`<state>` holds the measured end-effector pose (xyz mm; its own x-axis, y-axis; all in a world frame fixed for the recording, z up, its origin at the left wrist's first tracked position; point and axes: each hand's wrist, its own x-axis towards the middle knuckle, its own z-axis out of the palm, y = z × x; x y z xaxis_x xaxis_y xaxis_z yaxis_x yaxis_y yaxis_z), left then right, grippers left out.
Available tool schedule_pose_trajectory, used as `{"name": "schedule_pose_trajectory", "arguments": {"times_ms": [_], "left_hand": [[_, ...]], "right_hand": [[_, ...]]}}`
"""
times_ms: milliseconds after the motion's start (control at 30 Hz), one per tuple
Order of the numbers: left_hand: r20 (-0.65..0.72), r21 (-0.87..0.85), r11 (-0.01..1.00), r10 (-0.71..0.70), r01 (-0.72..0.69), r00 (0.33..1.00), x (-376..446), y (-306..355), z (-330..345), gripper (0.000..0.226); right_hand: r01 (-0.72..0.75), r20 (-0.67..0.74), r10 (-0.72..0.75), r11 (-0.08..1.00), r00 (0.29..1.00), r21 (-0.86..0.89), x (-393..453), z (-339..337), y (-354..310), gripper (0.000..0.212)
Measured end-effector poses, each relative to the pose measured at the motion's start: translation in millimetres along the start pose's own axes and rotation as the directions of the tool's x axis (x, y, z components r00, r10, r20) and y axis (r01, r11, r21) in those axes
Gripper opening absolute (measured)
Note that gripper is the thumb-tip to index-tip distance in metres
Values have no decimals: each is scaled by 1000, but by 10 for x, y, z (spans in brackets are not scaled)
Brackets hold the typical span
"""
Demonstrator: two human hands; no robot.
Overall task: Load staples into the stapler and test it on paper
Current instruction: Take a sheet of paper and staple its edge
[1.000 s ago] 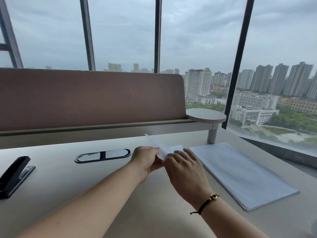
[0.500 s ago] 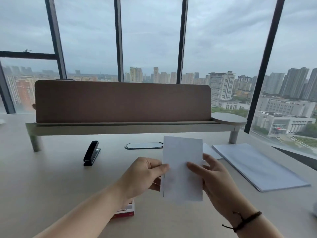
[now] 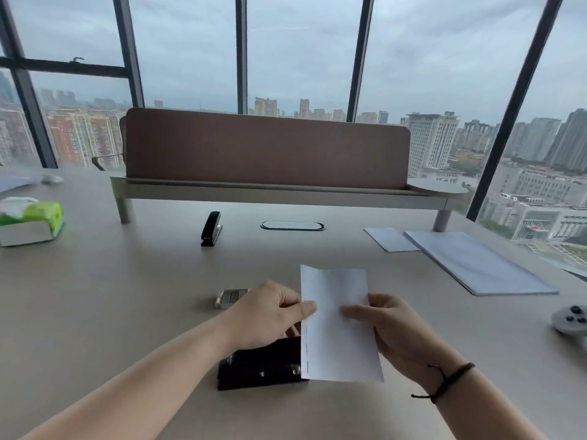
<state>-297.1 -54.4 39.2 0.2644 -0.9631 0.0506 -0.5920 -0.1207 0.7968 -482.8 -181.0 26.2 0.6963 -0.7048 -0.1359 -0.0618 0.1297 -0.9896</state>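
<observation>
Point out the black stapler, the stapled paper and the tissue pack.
black stapler [image 3: 211, 229]: head view, top arm.
stapled paper [image 3: 336, 341]: head view, middle of the sheet.
tissue pack [image 3: 44, 215]: head view, green wrapper.

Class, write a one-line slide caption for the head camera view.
Both hands, left and right, hold up a folded paper with staples along its left edge; the stapler rests beyond.

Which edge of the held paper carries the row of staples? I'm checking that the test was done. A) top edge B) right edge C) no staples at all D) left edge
D: the folded paper, pinched between the left hand and the right hand, shows a line of short staple marks running down its left edge; the other edges look plain.
</observation>
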Motion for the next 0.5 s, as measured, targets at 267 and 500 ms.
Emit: {"name": "schedule_pose_trajectory", "arguments": {"times_ms": [267, 500], "left_hand": [[-120, 213, 977, 41, -14, 992, -102, -53, 137, 42], [-190, 282, 959, 33, 22, 981, -31, -75, 217, 48]], "right_hand": [[-142, -3, 143, 987, 990, -69, -255, -135, 179, 20], [-139, 21, 145, 975, 989, -172, -308, -113, 187, 17]]}}
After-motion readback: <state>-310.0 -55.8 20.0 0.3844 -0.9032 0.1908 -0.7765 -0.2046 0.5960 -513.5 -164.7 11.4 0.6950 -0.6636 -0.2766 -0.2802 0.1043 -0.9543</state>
